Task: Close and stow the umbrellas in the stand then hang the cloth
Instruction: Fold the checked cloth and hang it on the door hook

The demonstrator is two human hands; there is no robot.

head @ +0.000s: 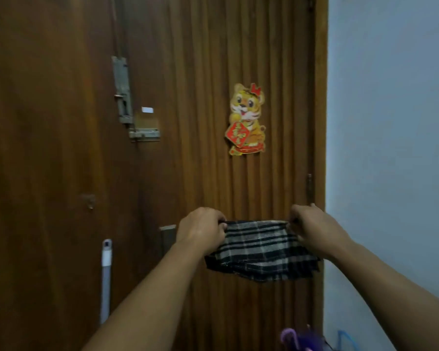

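Observation:
A black and beige checked cloth (260,249) hangs stretched between my two hands in front of a brown wooden door (200,72). My left hand (200,229) grips its upper left edge and my right hand (312,226) grips its upper right edge, both at about the same height. The cloth's lower part droops in folds below my hands. At the bottom edge of the view a purple curved umbrella handle (289,336) sticks up, with a blue handle (344,338) to its right. The stand itself is out of view.
A tiger sticker (246,117) is stuck on the door above the cloth. Metal bolts (123,95) sit on the door's left part, a small hook (89,200) lower down. A grey pole (105,279) leans at the left. A pale blue wall (390,148) runs along the right.

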